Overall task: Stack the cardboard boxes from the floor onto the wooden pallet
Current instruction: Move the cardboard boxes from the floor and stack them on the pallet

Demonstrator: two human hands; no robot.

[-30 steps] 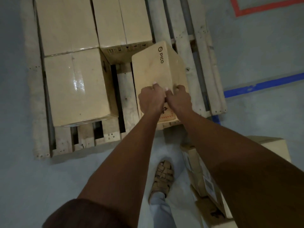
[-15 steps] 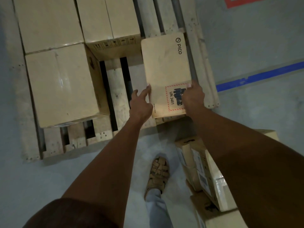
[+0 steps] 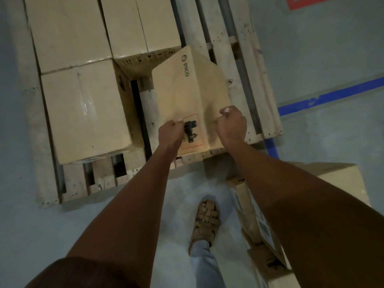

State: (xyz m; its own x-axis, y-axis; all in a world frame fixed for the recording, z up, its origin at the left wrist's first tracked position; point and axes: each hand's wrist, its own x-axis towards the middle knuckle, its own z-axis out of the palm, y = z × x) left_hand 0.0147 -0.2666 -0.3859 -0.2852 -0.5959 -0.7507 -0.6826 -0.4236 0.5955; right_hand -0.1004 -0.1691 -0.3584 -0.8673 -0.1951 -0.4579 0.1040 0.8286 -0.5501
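Note:
A tan cardboard box marked PICO (image 3: 187, 90) lies on the right part of the wooden pallet (image 3: 255, 80), turned askew with its far corner against the stacked boxes. My left hand (image 3: 170, 132) grips its near left edge beside the red-dashed label, fingers curled. At the near right edge my right hand (image 3: 231, 123) holds on, thumb on top. More cardboard boxes (image 3: 332, 183) stand on the floor at the lower right, partly hidden by my right arm.
Large taped boxes (image 3: 83, 111) fill the pallet's left and far side. My sandalled foot (image 3: 205, 221) stands on the grey floor in front of the pallet. Blue tape (image 3: 332, 96) and red tape (image 3: 301, 5) mark the floor to the right.
The PICO box lay flat and square with my hands at its sides; now it is turned askew and both hands have curled onto its near end.

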